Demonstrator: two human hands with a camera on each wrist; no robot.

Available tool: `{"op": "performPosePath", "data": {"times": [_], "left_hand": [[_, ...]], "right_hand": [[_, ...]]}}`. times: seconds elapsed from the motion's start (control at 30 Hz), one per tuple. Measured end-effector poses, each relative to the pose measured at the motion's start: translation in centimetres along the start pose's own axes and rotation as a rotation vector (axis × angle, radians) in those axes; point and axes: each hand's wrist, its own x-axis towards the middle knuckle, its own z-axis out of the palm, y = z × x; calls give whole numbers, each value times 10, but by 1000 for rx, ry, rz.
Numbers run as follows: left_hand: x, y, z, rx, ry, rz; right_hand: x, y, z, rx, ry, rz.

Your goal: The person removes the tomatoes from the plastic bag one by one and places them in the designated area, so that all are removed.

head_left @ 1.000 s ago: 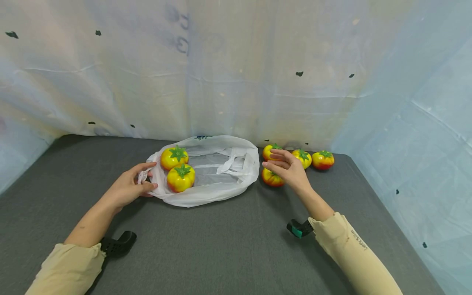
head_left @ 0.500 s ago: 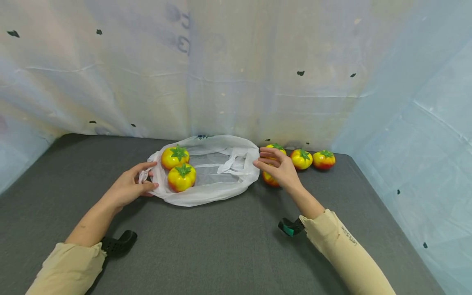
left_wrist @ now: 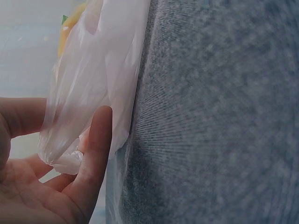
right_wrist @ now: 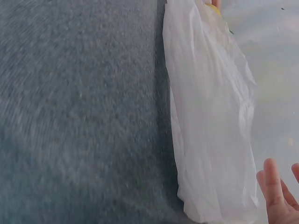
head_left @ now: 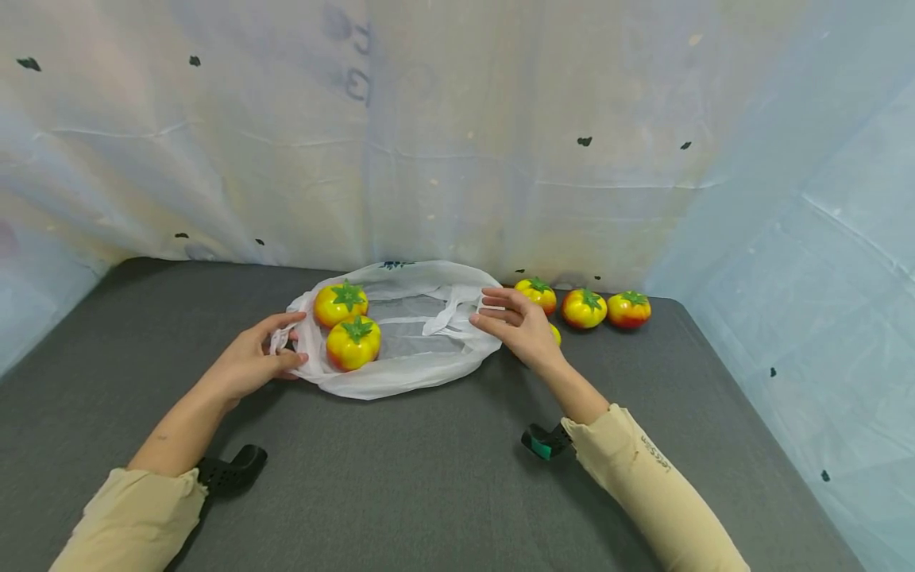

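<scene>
A white plastic bag point(head_left: 400, 383) lies with its mouth spread wide on the dark grey table. Two yellow-red tomatoes point(head_left: 353, 343) with green leafy tops sit inside its left end. At that end my left hand point(head_left: 252, 357) holds the bag's gathered edge, thumb on the near side and fingers on the far side. The left wrist view shows the bunched plastic point(left_wrist: 65, 161) between thumb and fingers. My right hand point(head_left: 525, 327) hovers at the bag's right rim, fingers spread and nothing in them; the right wrist view shows its fingertips point(right_wrist: 272, 179) beside the bag.
Right of the bag, a tomato point(head_left: 538, 294) stands behind my right hand, and another tomato point(head_left: 556, 334) is mostly hidden by it. Two more tomatoes, one middle point(head_left: 584, 308) and one outer point(head_left: 628, 310), sit farther right. A pale plastic sheet point(head_left: 443, 159) hangs behind the table.
My right hand has moved left from over the loose tomatoes to the bag's right rim, uncovering the back tomato. The left hand and bag stay nearly still.
</scene>
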Motion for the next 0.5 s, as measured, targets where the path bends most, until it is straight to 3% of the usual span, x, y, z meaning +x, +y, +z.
{"op": "performPosePath", "data": {"times": [0.5], "left_hand": [[-1,2,0,-1,-7,-14]], "right_hand": [[3,-3,29,33,-71,-15]]}}
